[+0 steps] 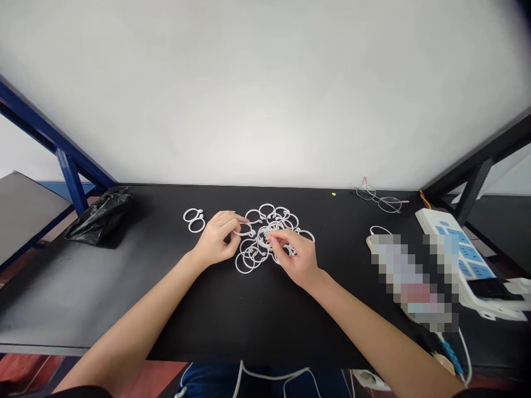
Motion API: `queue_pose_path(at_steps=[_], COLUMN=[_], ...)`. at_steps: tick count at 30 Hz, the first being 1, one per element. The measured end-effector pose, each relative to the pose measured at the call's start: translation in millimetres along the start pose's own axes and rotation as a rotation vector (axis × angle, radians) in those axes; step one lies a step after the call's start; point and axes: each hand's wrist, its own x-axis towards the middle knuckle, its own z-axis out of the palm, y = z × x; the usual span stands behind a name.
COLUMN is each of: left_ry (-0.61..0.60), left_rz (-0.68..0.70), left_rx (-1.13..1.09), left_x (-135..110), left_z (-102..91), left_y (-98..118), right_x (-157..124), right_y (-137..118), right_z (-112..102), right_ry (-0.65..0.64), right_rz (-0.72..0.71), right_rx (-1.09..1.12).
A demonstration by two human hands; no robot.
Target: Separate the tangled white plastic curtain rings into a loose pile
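A white plastic curtain ring [251, 233] is pinched between the thumb and fingers of my left hand [218, 237]. My right hand [296, 257] reaches into the pile of white curtain rings [276, 225], its thumb and fingertips closed together on a ring near the middle. Exactly which part they grip is hard to see. The rings overlap loosely, and some show a gap with small knobs at the ends. Left of my left hand, two more curtain rings [201, 216] lie touching each other.
The black table [240, 320] meets a pale wall. A crumpled black plastic bag [102, 215] lies at the left. To the right are eyeglasses [389, 204], a blurred-out phone-like object [409, 282] and a white power strip [431, 221] with cables.
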Motion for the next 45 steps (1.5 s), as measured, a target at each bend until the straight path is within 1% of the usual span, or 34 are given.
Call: queue_pose_path(at_steps=[2, 6, 11, 14, 16, 17, 20, 22, 24, 26, 29, 33, 34, 36, 38, 41, 43, 45], left_ry=[0.042, 0.1, 0.096, 0.12, 0.13, 0.114, -0.028, -0.115, -0.143, -0.142, -0.143, -0.269, -0.28, -0.25, -0.203, -0.14, -0.113, -0.106], left_rz=[0.022, 0.091, 0.242, 0.243, 0.198, 0.171, 0.105, 0.091, 0.082, 0.053, -0.076, -0.332, -0.372, -0.397, -0.344, -0.184, -0.118, -0.092], left_rx=[0.016, 0.09, 0.098, 0.11, 0.127, 0.125, 0.046, -0.024, -0.058, -0.085, -0.202, -0.502, -0.564, -0.64, -0.644, -0.569, -0.542, -0.54], left_x=[0.8, 1.5, 0.3, -0.1, -0.2, -0.4, -1.2, -2.0, -2.6, -2.8, -1.5, 2.4, 3.1, 3.7, 2.9, 0.4, -0.9, -1.5], left_z=[1.7, 7.1, 12.4, 11.8, 9.7, 8.4, 4.8, 3.8, 4.2, 5.2, 6.3, 6.3, 6.3, 6.7, 7.8, 10.8, 13.0, 14.2], left_y=[2.8, 14.9, 25.0, 25.6, 26.2, 26.7, 28.4, 29.0, 28.9, 28.9, 30.1, 34.1, 35.1, 36.6, 36.7, 34.3, 32.4, 31.8], right_x=[1.1, 2.4, 1.3, 1.4, 1.9, 2.1, 2.2, 1.8, 0.8, -0.9, -4.7, -7.8, -7.8, -7.0, -5.8, -4.8, -5.0, -5.8], right_y=[0.5, 3.0, 5.0, 3.2, 0.8, -0.4, -4.0, -6.1, -8.0, -9.6, -10.9, -9.3, -8.6, -7.3, -6.6, -7.2, -8.3, -9.3], right_z=[-0.6, -0.4, 1.9, 2.1, 1.8, 1.7, 1.3, 1.4, 2.3, 4.4, 9.0, 12.5, 12.4, 11.1, 9.4, 8.1, 8.7, 10.1], right_ry=[-0.039, -0.189, -0.201, -0.201, -0.198, -0.202, -0.241, -0.261, -0.25, -0.249, -0.257, -0.219, -0.2, -0.148, -0.086, -0.004, 0.013, 0.007], right_rz=[-0.022, -0.101, -0.105, -0.138, -0.162, -0.172, -0.198, -0.207, -0.204, -0.194, -0.166, -0.153, -0.163, -0.182, -0.182, -0.185, -0.202, -0.211], right_rx=[-0.024, -0.06, -0.045, -0.013, 0.003, 0.008, 0.021, 0.041, 0.064, 0.073, 0.057, 0.051, 0.049, 0.039, 0.025, 0.022, 0.032, 0.043])
